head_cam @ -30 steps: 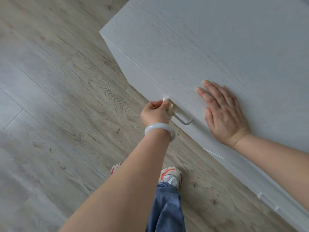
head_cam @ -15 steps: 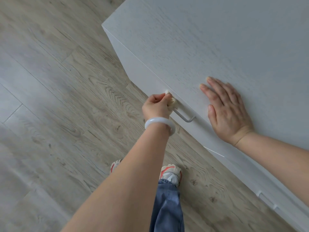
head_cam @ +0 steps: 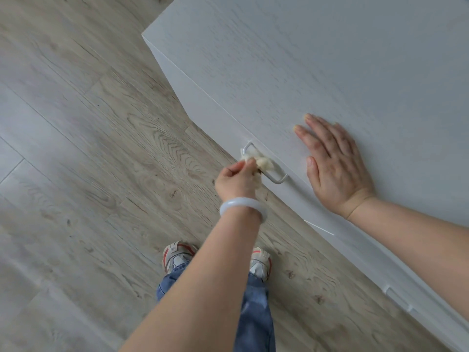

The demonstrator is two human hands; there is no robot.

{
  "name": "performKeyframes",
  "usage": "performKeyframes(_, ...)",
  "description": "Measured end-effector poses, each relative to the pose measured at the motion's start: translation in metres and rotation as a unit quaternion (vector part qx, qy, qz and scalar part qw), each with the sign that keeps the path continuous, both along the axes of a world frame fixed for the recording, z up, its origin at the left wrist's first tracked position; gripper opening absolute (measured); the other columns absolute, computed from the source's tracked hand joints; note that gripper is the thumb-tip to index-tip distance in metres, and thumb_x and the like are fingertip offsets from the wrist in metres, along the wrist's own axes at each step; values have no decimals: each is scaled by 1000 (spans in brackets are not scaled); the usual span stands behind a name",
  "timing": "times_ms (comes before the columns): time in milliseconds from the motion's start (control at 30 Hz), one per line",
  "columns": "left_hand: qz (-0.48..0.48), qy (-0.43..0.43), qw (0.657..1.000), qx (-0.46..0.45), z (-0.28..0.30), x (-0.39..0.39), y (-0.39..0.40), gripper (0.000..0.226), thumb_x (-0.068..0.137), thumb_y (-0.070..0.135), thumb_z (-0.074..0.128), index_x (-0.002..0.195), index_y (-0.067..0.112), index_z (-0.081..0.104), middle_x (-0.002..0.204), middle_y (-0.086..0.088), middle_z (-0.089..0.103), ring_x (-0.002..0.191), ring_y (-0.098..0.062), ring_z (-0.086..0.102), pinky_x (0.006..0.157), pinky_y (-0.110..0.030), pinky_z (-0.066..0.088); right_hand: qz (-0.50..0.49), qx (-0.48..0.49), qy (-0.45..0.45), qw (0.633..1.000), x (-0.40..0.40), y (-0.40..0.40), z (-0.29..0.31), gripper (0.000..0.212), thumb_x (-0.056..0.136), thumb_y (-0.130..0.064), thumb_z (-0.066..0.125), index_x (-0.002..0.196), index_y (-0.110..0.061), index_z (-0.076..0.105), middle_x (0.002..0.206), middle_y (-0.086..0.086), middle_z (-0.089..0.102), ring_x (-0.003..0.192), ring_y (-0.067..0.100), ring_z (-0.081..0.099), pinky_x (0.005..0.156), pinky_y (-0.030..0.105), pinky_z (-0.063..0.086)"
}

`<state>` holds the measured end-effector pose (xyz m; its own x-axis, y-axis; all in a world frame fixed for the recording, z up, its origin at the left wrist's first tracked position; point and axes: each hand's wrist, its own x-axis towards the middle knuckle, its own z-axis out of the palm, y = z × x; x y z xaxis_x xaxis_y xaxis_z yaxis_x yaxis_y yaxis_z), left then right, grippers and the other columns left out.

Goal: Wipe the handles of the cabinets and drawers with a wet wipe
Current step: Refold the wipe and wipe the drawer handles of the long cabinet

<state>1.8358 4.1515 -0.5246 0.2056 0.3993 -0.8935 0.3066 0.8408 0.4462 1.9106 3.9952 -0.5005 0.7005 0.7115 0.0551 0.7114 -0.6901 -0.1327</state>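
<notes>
A white cabinet [head_cam: 317, 72] fills the upper right of the head view. On its front edge sits a thin metal bar handle [head_cam: 276, 179]. My left hand [head_cam: 236, 180], with a pale bangle on the wrist, pinches a crumpled cream wet wipe [head_cam: 262, 162] and presses it onto the middle of the handle bar. Both ends of the handle show, the far bend at the upper left and the near bend at the lower right. My right hand [head_cam: 335, 166] lies flat on the cabinet top, fingers spread, just right of the handle.
Grey-brown wooden floor [head_cam: 88, 161] covers the left and the bottom. My two feet in light sneakers [head_cam: 177, 255] and blue jeans stand close to the cabinet front. A second handle [head_cam: 398, 299] shows on the cabinet front at the lower right.
My left hand has slid the wipe along the bar from its far end toward the middle, uncovering the far bend. My right hand has stayed flat on the top.
</notes>
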Motion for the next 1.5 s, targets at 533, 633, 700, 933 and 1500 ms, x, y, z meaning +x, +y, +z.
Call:
performKeyframes(533, 42, -49, 993, -97, -4, 12, 13, 40, 76, -5, 74, 114, 1, 62, 103, -12, 72, 88, -21, 70, 67, -28, 54, 0, 3, 4, 1000, 1, -1, 0, 53, 94, -17, 35, 147, -11, 37, 156, 10, 30, 143, 26, 28, 119, 44, 19)
performKeyframes(633, 56, -59, 990, -117, 1, 7, -10, 29, 79, -7, 70, 103, 5, 58, 94, -11, 69, 80, -20, 67, 74, -29, 56, -2, 2, 6, 1000, 2, 0, 1, 54, 94, -17, 35, 147, -11, 37, 156, 9, 30, 143, 25, 28, 120, 43, 18)
performKeyframes(700, 37, -45, 990, -129, 4, 0, -32, 28, 80, -6, 70, 99, 9, 55, 91, -10, 68, 76, -19, 65, 74, -30, 54, -2, 0, 6, 1000, 2, -1, 1, 54, 94, -18, 36, 147, -11, 37, 156, 9, 30, 143, 25, 28, 120, 42, 17)
performKeyframes(933, 38, -67, 995, -68, -5, 13, 10, 42, 78, -3, 73, 117, 5, 59, 94, -9, 70, 75, -18, 66, 60, -26, 51, -3, -1, 5, 1000, 1, 0, 0, 54, 94, -18, 36, 147, -12, 37, 156, 8, 30, 143, 24, 28, 120, 41, 17)
performKeyframes(1500, -94, -16, 995, -27, -6, 2, -4, 38, 77, 4, 77, 110, 6, 59, 103, -13, 67, 87, -24, 65, 81, -33, 55, -2, -8, 5, 1000, 2, 0, 1, 54, 94, -18, 35, 148, -11, 36, 157, 9, 29, 144, 24, 27, 119, 44, 19)
